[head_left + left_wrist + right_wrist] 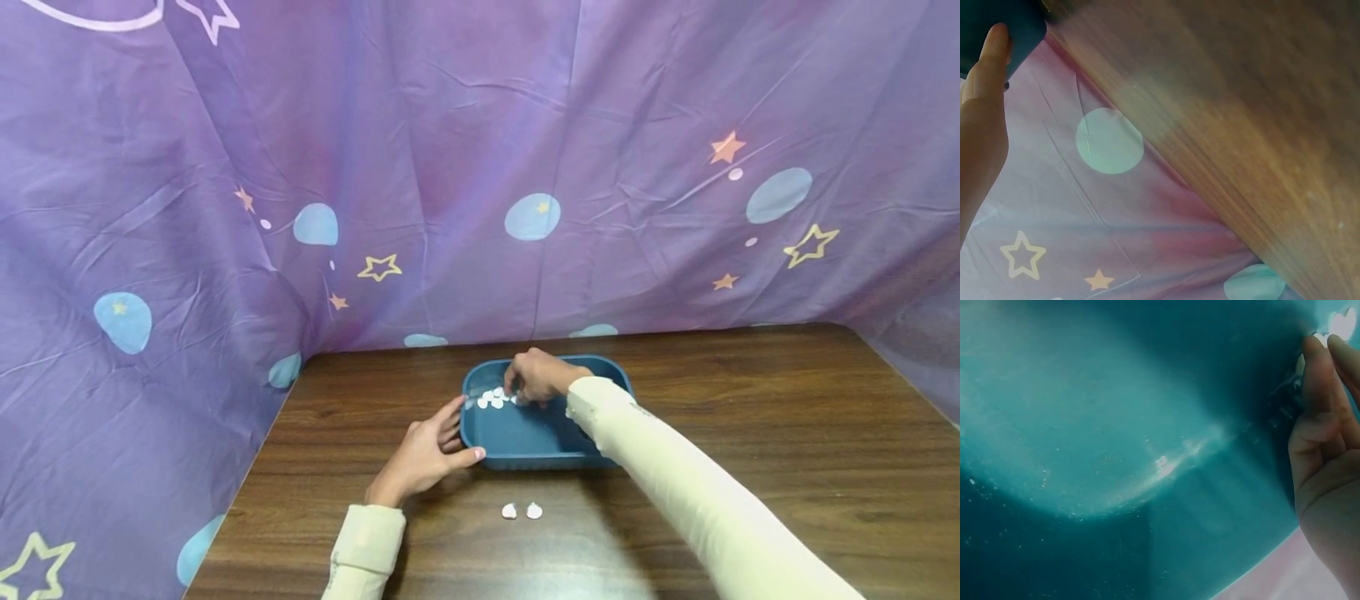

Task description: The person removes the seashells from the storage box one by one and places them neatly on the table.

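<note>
A blue plastic tray (540, 457) stands on the wooden table. My left hand (422, 454) rests against its left end, the thumb at the near corner and the other fingers along the outer side. In the left wrist view, the straight thumb (992, 65) lies against the tray wall. My right hand (542, 375) reaches into the tray. Its thumb and fingertip pinch a small white piece (1320, 339). Several more white pieces (492, 397) lie loosely grouped at the tray's left end, beside the right fingertips; one white piece (1342, 324) looks heart-shaped up close.
Two more small pale pieces, a left one (509, 511) and a right one (534, 511), lie on the table (337, 425) in front of the tray. Behind the table hangs a purple cloth (450, 167) with stars and blue spots.
</note>
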Tool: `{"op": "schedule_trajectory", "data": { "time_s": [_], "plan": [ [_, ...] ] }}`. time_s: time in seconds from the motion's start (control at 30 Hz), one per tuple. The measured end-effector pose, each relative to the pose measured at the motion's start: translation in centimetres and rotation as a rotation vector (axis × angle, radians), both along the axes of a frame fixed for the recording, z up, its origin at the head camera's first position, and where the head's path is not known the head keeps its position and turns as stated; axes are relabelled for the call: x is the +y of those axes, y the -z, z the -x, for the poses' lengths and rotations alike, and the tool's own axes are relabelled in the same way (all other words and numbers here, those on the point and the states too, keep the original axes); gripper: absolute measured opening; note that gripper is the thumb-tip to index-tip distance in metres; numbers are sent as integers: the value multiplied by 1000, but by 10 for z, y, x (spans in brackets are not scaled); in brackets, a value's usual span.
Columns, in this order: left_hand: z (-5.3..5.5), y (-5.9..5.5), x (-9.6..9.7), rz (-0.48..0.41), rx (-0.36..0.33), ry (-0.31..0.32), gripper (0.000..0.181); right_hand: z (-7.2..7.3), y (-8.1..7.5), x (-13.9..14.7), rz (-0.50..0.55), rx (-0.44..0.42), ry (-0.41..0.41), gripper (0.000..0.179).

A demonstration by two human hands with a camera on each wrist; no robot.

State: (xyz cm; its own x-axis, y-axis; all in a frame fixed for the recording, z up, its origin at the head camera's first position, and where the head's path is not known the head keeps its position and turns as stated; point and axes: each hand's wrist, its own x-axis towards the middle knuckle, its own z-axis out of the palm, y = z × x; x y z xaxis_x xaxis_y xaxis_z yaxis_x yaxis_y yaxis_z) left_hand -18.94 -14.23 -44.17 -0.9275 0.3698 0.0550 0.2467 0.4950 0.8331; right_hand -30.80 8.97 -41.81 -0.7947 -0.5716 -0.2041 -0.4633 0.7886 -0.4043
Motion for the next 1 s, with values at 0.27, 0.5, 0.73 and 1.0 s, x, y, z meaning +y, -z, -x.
{"op": "schedule_trajectory", "data": {
  "time_s": [0.27, 0.5, 0.73, 1.0],
  "plan": [
    [1, 1, 0, -8, 6, 1, 89, 0, 4, 3, 31, 21, -3, 18],
    [1, 1, -1, -5, 12, 5, 89, 0, 7, 2, -35, 130, -50, 18],
    [1, 0, -1, -8, 20, 6, 89, 0, 7, 2, -87, 202, -66, 18],
    [1, 3, 0, 4, 13, 13, 88, 0, 11, 3, -88, 224, -97, 16]
  ]
}}
